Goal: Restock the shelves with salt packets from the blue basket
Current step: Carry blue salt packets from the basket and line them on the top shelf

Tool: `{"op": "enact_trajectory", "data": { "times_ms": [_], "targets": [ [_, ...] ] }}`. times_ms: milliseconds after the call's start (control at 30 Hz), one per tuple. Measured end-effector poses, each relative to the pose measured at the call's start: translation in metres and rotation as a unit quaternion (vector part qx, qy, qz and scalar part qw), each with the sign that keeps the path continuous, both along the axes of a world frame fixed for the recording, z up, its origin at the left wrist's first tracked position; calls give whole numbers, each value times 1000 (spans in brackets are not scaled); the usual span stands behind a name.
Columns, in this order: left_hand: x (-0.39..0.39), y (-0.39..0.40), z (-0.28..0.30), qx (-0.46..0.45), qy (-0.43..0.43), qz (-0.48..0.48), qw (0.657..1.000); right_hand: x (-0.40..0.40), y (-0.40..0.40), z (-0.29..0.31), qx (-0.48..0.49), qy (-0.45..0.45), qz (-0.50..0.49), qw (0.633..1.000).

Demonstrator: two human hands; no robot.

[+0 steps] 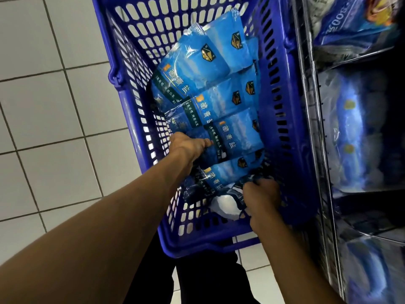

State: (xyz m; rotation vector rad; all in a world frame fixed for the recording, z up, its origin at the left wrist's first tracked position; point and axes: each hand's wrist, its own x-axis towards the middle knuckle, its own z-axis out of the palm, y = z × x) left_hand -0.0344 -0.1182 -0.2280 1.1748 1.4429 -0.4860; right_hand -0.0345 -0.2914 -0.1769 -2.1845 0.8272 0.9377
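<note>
Head view, looking down. Blue basket [122,88] with slotted walls stands on a white tiled floor [43,106], just beside the shelves [324,150] at the right edge of the frame. Inside the basket: a stack of blue salt packets [217,102], overlapping like shingles from the far wall toward the near wall, printed faces up, each with a small dark-and-gold emblem. Both hands are down in the basket. Left hand [188,148]: fingers curled round the left edge of one packet in the middle of the stack, thumb on top of it; holding it. Right hand [260,196]: at the near right corner, fingers curled and pinching the dark crumpled edge of the nearest packet [232,194], whose white underside shows below the hand. On the shelves, more blue packets [350,139] lie in separate tiers, blurred; print not legible. Dark trousers [210,279] visible below the basket's near rim. Whether the held packets are lifted clear of the stack cannot be told.
</note>
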Motion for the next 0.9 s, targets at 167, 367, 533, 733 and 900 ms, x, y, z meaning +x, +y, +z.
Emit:
{"op": "enact_trajectory", "data": {
  "times_ms": [167, 367, 533, 733, 900],
  "targets": [
    [-5, 0, 4, -42, 5, 42, 998, 3, 28, 19, -16, -77, 39, 996],
    [-21, 9, 2, -94, 2, 38, 995, 15, 84, 0, 35, -172, 121, 977],
    [-23, 16, 6, -143, 3, -19, 989, 4, 56, -19, -25, -62, -126, 990],
    [-14, 20, 12, -156, -11, -182, 971, 6, 31, -27, 145, 180, -351, 907],
    [3, 27, 20, -164, -10, -253, 953, 12, 35, -27, 217, 165, -417, 867]
  ]
}}
